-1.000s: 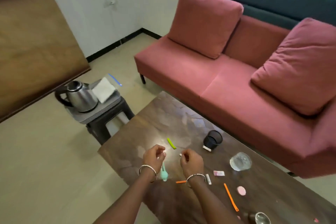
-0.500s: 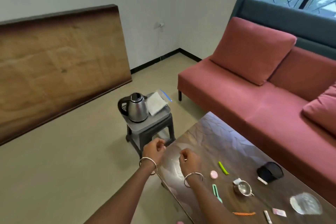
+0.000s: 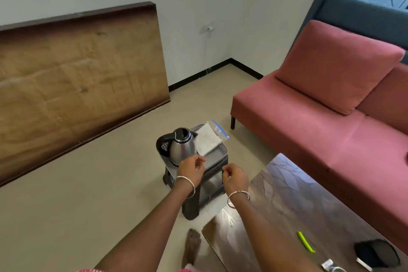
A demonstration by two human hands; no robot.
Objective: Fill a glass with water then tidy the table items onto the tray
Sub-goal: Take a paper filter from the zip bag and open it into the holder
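**Both hands raised just short of the tray, grip contents unclear**

Left hand (image 3: 191, 170): fingers curled, thumb towards the fingertips. It hangs in the air, overlapping the near edge of the grey tray (image 3: 217, 157) in view. Can't tell whether it pinches anything.

Right hand (image 3: 235, 178): just right of the left hand, apart from it. Fingers are curled in, thumb and forefinger close together. Can't tell if something small sits between them. One bangle on each wrist.

Tray: directly beyond both hands, on a dark stool (image 3: 193, 201) on the floor. A steel kettle (image 3: 182, 147) stands upright at the tray's left end, just past the left hand's fingertips. A folded white cloth (image 3: 207, 142) lies on the tray beyond the gap between the hands. A clear zip bag (image 3: 218, 129) lies at the cloth's far edge.

Counter (image 3: 309, 205): its corner lies under the right forearm, and the top runs off to the right of the right hand. On it, well right of that hand and nearer the person, lie a green strip (image 3: 305, 242) and a black cup (image 3: 377, 254) on its side. A small white item touches the cup.
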